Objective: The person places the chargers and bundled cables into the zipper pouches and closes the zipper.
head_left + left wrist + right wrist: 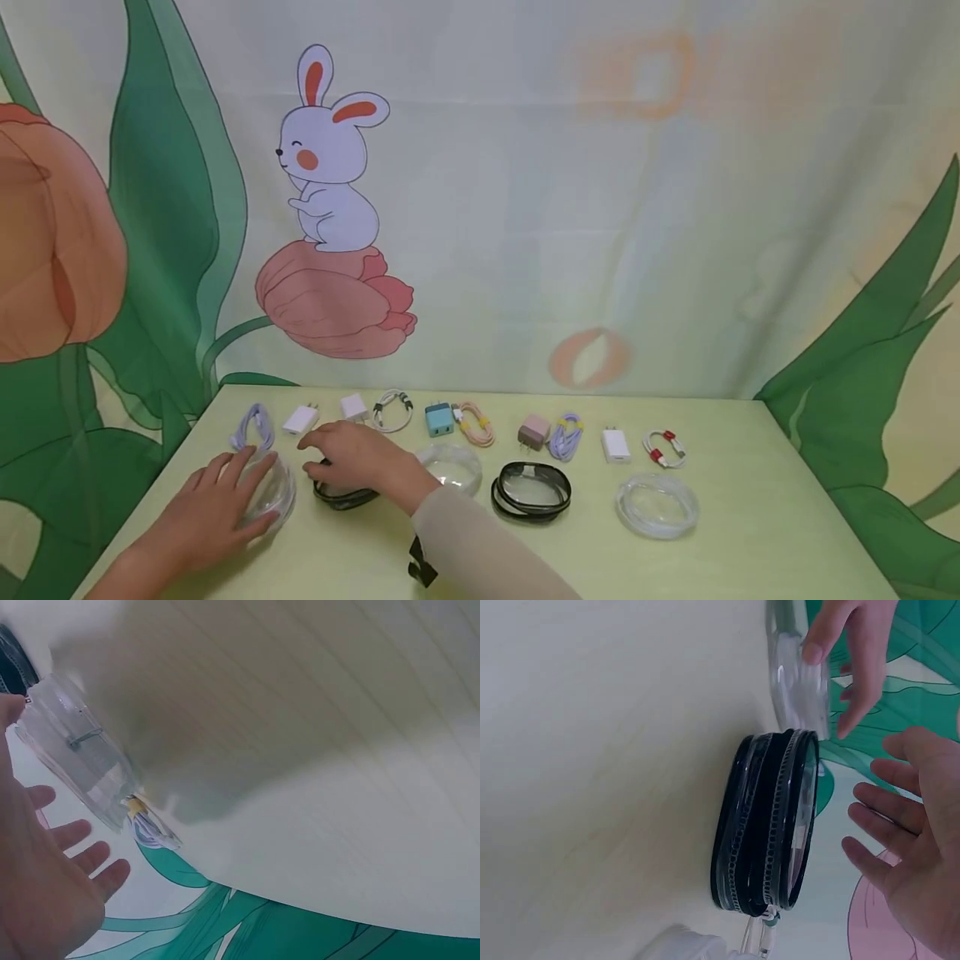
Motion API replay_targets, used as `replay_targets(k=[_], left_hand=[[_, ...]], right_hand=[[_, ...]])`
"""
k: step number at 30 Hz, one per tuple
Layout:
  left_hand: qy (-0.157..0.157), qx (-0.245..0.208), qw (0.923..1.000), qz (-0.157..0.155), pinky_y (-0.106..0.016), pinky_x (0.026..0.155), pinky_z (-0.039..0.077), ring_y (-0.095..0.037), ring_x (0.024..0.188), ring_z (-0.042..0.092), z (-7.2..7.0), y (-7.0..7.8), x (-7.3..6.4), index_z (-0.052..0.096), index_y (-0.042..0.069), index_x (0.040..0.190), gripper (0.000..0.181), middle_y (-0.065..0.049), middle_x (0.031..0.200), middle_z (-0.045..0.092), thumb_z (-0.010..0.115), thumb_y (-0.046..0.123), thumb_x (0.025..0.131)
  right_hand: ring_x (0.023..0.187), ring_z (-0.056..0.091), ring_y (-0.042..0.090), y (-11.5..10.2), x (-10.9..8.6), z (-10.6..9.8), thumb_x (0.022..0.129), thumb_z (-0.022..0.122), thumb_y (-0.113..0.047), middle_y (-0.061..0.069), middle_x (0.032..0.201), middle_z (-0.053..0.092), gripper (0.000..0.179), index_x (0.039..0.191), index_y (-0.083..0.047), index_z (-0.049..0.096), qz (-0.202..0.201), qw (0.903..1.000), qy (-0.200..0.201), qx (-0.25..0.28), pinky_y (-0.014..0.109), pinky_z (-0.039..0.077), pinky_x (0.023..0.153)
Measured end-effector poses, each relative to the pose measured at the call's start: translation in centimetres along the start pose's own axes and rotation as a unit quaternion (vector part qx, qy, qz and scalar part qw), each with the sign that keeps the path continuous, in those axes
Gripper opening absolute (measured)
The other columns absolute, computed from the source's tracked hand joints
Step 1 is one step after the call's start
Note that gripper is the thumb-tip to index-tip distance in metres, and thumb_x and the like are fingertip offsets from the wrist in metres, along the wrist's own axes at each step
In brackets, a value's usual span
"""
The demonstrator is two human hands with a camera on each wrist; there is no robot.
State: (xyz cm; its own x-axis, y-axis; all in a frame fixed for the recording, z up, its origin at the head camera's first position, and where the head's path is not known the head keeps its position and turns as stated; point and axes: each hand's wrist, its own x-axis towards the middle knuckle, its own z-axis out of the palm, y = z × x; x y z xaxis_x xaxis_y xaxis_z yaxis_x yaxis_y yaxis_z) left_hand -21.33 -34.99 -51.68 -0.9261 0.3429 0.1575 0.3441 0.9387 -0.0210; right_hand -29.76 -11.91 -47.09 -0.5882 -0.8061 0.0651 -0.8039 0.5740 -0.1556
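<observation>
My left hand (210, 510), fingers spread, is at the leftmost clear round zip case (283, 498). In the left wrist view its thumb is right at the rim of that clear case (75, 742), while the other fingers stand apart from it. My right hand (352, 454) reaches over a clear zip case with black trim (345, 500) and partly hides it. The right wrist view shows this black-trimmed case (761, 825) standing low on the table, with the fingers loosely bent above its top and a gap between. Nothing is gripped in either hand.
Behind the cases lie plug chargers, among them a white one (301, 419) and a teal one (439, 418), with coiled cables such as a purple one (258, 427). Further right are another black-trimmed case (531, 510) and a clear case (657, 525). A printed curtain (487, 208) hangs behind.
</observation>
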Motion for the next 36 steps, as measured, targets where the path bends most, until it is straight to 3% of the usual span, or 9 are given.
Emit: replay_targets(k=[6,11,15,18,23,28,32,36], left_hand=[[-0.019,-0.033,0.9991,0.016,-0.069,0.104,0.038,-0.050,0.137,0.038,-0.3,-0.1,0.1,0.046,0.009,0.150,0.077,-0.024,0.155,0.038,0.067,0.056,0.092],[-0.042,-0.004,0.9987,-0.030,-0.067,0.085,0.048,-0.047,0.115,0.053,0.0,0.0,0.1,0.058,0.013,0.141,0.074,-0.025,0.138,0.051,0.066,0.064,0.088],[-0.046,0.000,0.9963,-0.072,-0.062,0.068,0.051,-0.043,0.097,0.052,0.1,-0.3,0.0,0.064,0.011,0.131,0.079,-0.023,0.118,0.053,0.065,0.073,0.083],[-0.046,-0.016,0.9951,-0.087,-0.057,0.061,0.050,-0.041,0.092,0.050,0.1,-0.7,-0.1,0.064,0.008,0.129,0.081,-0.020,0.110,0.050,0.064,0.075,0.083],[-0.048,-0.028,0.9932,-0.102,-0.053,0.056,0.047,-0.041,0.093,0.050,-0.3,-1.3,-0.6,0.061,0.005,0.129,0.086,-0.021,0.111,0.049,0.062,0.077,0.082],[-0.059,-0.032,0.9910,-0.116,-0.054,0.054,0.048,-0.044,0.096,0.050,-0.7,-1.5,-1.2,0.059,0.003,0.129,0.092,-0.023,0.114,0.048,0.062,0.081,0.080],[-0.059,-0.034,0.9908,-0.117,-0.053,0.054,0.048,-0.042,0.095,0.050,-0.8,-1.2,-1.5,0.059,0.003,0.129,0.091,-0.022,0.114,0.047,0.061,0.080,0.080],[-0.049,-0.029,0.9919,-0.113,-0.050,0.053,0.047,-0.039,0.095,0.050,-1.0,-1.1,-1.6,0.059,0.004,0.128,0.089,-0.019,0.112,0.047,0.062,0.079,0.080]], right_hand=[[0.114,0.063,0.000,0.3,1.5,0.1,0.105,0.055,-0.038,-0.012,0.135,0.064,0.038,0.138,-0.023,0.063,0.014,0.9998,-0.007,0.011,0.015,0.047,0.097],[0.117,0.061,-0.001,0.1,3.3,0.4,0.104,0.056,-0.038,-0.012,0.134,0.065,0.038,0.139,-0.023,0.064,0.017,0.9993,-0.025,0.021,0.014,0.046,0.098],[0.117,0.060,-0.002,-0.3,5.1,0.8,0.104,0.057,-0.038,-0.014,0.132,0.066,0.037,0.138,-0.026,0.064,0.020,0.9990,-0.039,0.011,0.013,0.045,0.098],[0.119,0.059,-0.002,-0.5,6.7,1.3,0.104,0.057,-0.036,-0.015,0.131,0.066,0.035,0.137,-0.028,0.065,0.019,0.9990,-0.040,-0.001,0.013,0.043,0.099],[0.124,0.056,-0.002,-1.2,8.8,2.1,0.104,0.057,-0.033,-0.017,0.135,0.063,0.037,0.141,-0.030,0.062,0.027,0.9982,-0.050,-0.017,0.015,0.040,0.105],[0.133,0.048,-0.003,-2.1,9.5,3.7,0.104,0.059,-0.031,-0.017,0.147,0.053,0.045,0.148,-0.032,0.053,0.039,0.9965,-0.073,-0.004,0.013,0.036,0.108],[0.135,0.046,-0.003,-2.6,9.4,4.6,0.104,0.058,-0.033,-0.020,0.152,0.046,0.047,0.151,-0.036,0.049,0.037,0.9953,-0.086,-0.023,0.013,0.035,0.109],[0.128,0.051,-0.004,-2.7,9.7,4.7,0.103,0.059,-0.032,-0.019,0.143,0.055,0.042,0.145,-0.034,0.056,0.031,0.9954,-0.089,-0.018,0.013,0.038,0.105]])
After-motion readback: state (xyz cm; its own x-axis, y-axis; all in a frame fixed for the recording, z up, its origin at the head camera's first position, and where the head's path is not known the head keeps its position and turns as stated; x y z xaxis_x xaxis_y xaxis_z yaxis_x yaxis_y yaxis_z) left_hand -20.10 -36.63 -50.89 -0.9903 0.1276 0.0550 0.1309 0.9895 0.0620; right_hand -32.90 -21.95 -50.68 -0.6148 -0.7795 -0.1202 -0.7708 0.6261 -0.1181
